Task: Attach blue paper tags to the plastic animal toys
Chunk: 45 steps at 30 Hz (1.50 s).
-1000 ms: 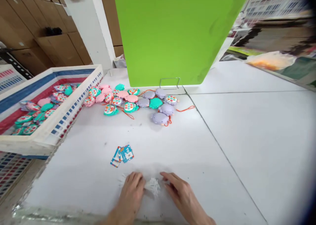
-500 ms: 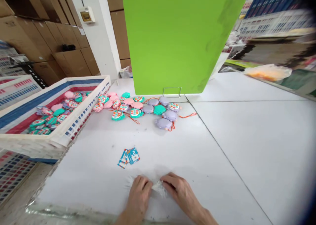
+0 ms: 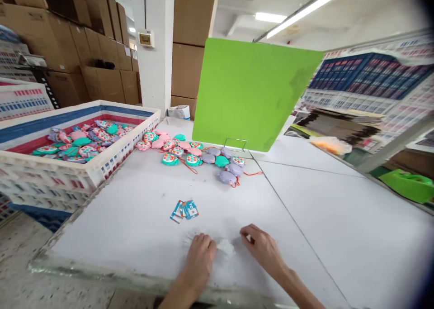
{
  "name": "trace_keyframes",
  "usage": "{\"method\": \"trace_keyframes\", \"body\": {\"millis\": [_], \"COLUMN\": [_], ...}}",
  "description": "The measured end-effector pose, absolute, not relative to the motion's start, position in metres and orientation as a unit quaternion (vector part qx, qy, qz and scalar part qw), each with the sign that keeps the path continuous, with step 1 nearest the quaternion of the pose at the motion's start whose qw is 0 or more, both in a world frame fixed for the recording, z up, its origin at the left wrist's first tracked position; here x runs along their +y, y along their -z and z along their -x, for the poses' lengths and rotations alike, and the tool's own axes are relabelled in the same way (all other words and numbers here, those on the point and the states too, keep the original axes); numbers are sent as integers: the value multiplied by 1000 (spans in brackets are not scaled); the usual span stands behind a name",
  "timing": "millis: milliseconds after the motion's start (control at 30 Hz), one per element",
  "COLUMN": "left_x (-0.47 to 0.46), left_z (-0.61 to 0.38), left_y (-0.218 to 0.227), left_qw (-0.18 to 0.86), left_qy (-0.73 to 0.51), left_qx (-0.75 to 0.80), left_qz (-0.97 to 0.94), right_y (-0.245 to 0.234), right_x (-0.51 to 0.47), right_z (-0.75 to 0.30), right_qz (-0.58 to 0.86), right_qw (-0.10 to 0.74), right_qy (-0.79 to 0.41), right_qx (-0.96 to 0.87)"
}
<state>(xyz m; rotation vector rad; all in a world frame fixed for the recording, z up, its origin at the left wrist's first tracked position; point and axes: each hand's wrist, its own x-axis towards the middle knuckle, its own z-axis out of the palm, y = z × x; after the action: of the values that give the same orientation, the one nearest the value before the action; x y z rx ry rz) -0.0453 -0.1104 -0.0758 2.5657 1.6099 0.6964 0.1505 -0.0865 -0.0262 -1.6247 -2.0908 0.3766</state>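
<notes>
My left hand (image 3: 200, 259) rests on a small heap of white plastic tag fasteners (image 3: 225, 247) near the front edge of the white table (image 3: 339, 218), its fingers curled down on them. Just right of the heap, my right hand (image 3: 261, 249) has its fingertips pinched together; whatever they pinch is too small to make out. A few blue paper tags (image 3: 185, 209) lie a short way beyond my hands. Farther back, a pile of pink, teal and purple toy phones with orange cords (image 3: 200, 154) sits in front of a green board (image 3: 254, 92).
A white, blue and red plastic crate (image 3: 98, 166) holding more toys stands at the table's left edge. Cardboard boxes (image 3: 84, 51) and a white pillar (image 3: 154, 51) are behind. Stacked crates and a green object (image 3: 408, 184) are at the right.
The view has tilted up, showing more of the room. My right hand has drawn away from the white heap to the right; my left hand stays on it.
</notes>
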Motion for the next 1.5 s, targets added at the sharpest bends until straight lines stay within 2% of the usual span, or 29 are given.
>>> {"method": "trace_keyframes", "body": {"millis": [233, 600, 800, 1000, 1233, 1400, 1500], "left_x": [-113, -142, -155, -141, -130, -124, -113], "left_z": [44, 43, 14, 24, 30, 31, 47], "left_y": [70, 35, 25, 8, -10, 8, 12], "left_qw": [5, 24, 334, 454, 464, 461, 418], "left_qy": [-248, -366, -426, -416, -340, -310, -303], "left_qx": [528, 496, 533, 545, 549, 580, 575], "left_qz": [-812, -787, -650, -569, -607, -596, -635], "right_y": [14, 25, 24, 22, -6, -6, -7], "right_x": [-103, -156, -168, -156, -103, -89, -83], "right_z": [-202, -120, -109, -125, -97, -84, -92], "right_qz": [678, 566, 518, 512, 458, 427, 387], "right_qw": [329, 411, 395, 318, 436, 437, 427], "right_qy": [-154, -314, -336, -385, -530, -657, -744], "right_qx": [-639, -642, -681, -698, -565, -441, -338]}}
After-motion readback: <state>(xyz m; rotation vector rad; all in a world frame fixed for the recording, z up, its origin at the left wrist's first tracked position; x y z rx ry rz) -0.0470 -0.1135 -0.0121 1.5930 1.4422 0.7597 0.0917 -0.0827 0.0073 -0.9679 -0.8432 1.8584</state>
